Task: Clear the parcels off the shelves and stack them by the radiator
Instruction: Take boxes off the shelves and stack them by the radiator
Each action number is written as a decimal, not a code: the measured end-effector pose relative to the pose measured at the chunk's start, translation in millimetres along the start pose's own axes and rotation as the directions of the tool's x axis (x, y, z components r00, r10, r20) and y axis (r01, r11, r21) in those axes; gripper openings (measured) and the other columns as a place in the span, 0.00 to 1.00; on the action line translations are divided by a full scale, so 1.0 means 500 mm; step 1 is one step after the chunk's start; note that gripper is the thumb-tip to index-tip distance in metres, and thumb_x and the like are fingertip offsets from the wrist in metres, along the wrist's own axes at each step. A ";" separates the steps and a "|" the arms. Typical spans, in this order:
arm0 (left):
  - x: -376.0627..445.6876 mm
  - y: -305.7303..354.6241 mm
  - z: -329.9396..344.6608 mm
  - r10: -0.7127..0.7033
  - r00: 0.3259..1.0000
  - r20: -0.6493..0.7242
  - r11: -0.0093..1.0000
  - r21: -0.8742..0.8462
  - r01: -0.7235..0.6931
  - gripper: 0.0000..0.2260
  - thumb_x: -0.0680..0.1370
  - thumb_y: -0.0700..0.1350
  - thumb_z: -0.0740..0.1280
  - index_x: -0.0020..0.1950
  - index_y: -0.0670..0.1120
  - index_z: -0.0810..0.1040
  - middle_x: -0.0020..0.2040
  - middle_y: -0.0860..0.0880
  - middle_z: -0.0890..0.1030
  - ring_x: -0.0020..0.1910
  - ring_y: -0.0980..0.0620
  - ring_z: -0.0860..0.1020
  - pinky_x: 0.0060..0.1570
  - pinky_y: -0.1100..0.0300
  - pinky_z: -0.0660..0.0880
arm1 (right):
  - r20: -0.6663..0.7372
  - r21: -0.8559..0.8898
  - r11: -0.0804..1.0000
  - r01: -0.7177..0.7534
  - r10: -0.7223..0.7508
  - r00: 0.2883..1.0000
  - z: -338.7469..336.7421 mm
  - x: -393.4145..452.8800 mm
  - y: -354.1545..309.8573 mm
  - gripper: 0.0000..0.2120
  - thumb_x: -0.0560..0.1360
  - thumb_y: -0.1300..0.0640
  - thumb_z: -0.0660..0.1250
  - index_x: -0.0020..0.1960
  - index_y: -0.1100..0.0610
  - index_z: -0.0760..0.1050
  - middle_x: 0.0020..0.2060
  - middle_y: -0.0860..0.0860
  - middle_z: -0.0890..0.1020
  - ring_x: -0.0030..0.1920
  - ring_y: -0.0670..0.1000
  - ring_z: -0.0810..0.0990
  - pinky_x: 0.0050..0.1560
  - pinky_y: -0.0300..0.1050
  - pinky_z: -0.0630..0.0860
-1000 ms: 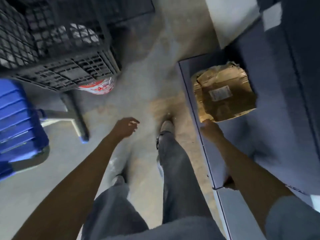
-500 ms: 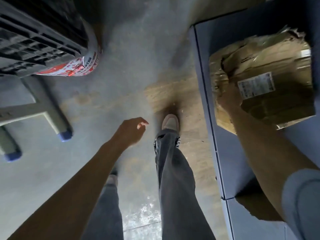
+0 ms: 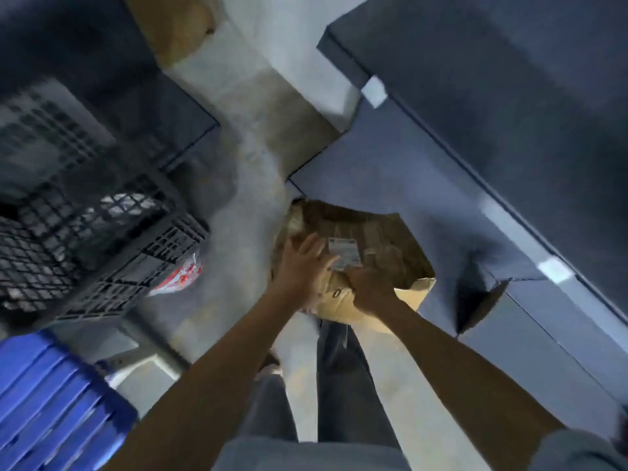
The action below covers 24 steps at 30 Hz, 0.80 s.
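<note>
The brown parcel, wrapped in crumpled tape with a white label on its upper face, sits at the front edge of the low grey-blue shelf, partly over the shelf and partly out over the floor. Both hands are on its near side. The left hand lies flat against the parcel's left part, fingers straight and spread, pressing the wrapping just left of the label. The right hand is just beside it, fingers curled round the parcel's near lower edge, gripping the pale cardboard there; a loose cardboard flap sticks out to the right of this grip. Directly below the hands are the person's legs in grey trousers over the concrete floor. Right of the grip the shelf runs on, with a torn dark gap in its front edge and a higher shelf board above it bearing small white tags. Left of the grip, well apart, stands a black lattice crate with a red-and-white wrapper under its corner, and nearer the person a blue plastic crate. Far beyond the hands, another brown box shows blurred at the top.
</note>
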<state>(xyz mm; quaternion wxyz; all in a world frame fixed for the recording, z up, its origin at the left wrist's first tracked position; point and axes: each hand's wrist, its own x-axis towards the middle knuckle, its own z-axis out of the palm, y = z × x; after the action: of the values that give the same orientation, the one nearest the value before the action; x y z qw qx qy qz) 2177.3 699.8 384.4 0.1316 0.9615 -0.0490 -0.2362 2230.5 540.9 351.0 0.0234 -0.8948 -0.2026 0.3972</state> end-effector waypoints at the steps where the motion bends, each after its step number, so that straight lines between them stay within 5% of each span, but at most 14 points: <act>1: -0.038 0.031 -0.019 0.065 0.997 0.027 0.997 0.042 -0.067 0.29 0.73 0.53 0.67 0.73 0.54 0.61 0.75 0.49 0.59 0.75 0.48 0.55 0.72 0.42 0.54 | -0.039 0.008 1.000 0.001 0.000 0.999 0.004 -0.068 -0.014 0.20 0.76 0.63 0.60 0.68 0.59 0.68 0.64 0.57 0.74 0.64 0.57 0.72 0.63 0.46 0.68; 5: -0.163 0.168 -0.050 0.325 0.938 0.123 0.935 0.105 -0.338 0.20 0.76 0.50 0.64 0.68 0.51 0.68 0.63 0.49 0.75 0.62 0.49 0.74 0.63 0.55 0.68 | -0.179 0.094 0.992 -0.087 0.103 0.979 0.062 -0.326 -0.006 0.24 0.76 0.61 0.61 0.72 0.54 0.63 0.67 0.54 0.71 0.67 0.56 0.71 0.63 0.45 0.69; 9: -0.233 0.376 -0.057 0.483 0.839 0.249 0.855 0.073 -0.514 0.21 0.74 0.51 0.67 0.65 0.48 0.71 0.58 0.46 0.79 0.59 0.45 0.77 0.55 0.57 0.71 | -0.237 0.268 0.923 -0.275 0.340 0.910 0.108 -0.564 0.091 0.22 0.74 0.59 0.64 0.67 0.52 0.69 0.59 0.53 0.78 0.57 0.55 0.78 0.47 0.42 0.73; 12: -0.274 0.557 -0.039 0.587 0.751 0.303 0.776 0.052 -0.628 0.20 0.72 0.54 0.69 0.60 0.48 0.70 0.53 0.46 0.80 0.53 0.45 0.79 0.44 0.58 0.69 | -0.302 0.404 0.837 -0.369 0.503 0.810 0.140 -0.743 0.193 0.19 0.73 0.58 0.65 0.64 0.51 0.73 0.58 0.50 0.80 0.57 0.53 0.79 0.49 0.40 0.73; 16: -0.332 0.822 0.008 0.707 0.618 0.344 0.663 -0.019 -0.748 0.29 0.73 0.55 0.69 0.70 0.48 0.65 0.62 0.44 0.76 0.62 0.45 0.75 0.57 0.54 0.72 | -0.342 0.571 0.683 -0.455 0.702 0.624 0.213 -0.985 0.331 0.20 0.72 0.60 0.66 0.64 0.50 0.74 0.57 0.50 0.80 0.56 0.53 0.79 0.48 0.38 0.73; 20: -0.444 1.129 0.104 0.833 0.365 0.415 0.378 0.056 -0.924 0.26 0.72 0.55 0.70 0.66 0.48 0.68 0.61 0.43 0.76 0.60 0.44 0.75 0.56 0.53 0.70 | -0.291 0.666 0.487 -0.565 0.867 0.405 0.377 -1.257 0.429 0.21 0.73 0.59 0.65 0.64 0.47 0.73 0.59 0.50 0.79 0.58 0.54 0.78 0.56 0.44 0.74; 24: -0.676 1.446 0.254 0.882 0.072 0.466 0.019 0.117 -0.993 0.25 0.73 0.54 0.69 0.66 0.46 0.68 0.64 0.44 0.73 0.66 0.45 0.70 0.64 0.51 0.62 | -0.154 0.689 0.243 -0.683 0.970 0.189 0.595 -1.577 0.482 0.20 0.72 0.59 0.64 0.63 0.50 0.71 0.58 0.52 0.80 0.59 0.56 0.78 0.52 0.45 0.74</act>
<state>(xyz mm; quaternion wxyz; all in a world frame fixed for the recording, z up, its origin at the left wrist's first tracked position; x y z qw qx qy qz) 1796.0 29.2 624.8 0.0419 0.6379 -0.7439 -0.1949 1624.1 -16.2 651.9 0.0706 -0.8800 0.4610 0.0902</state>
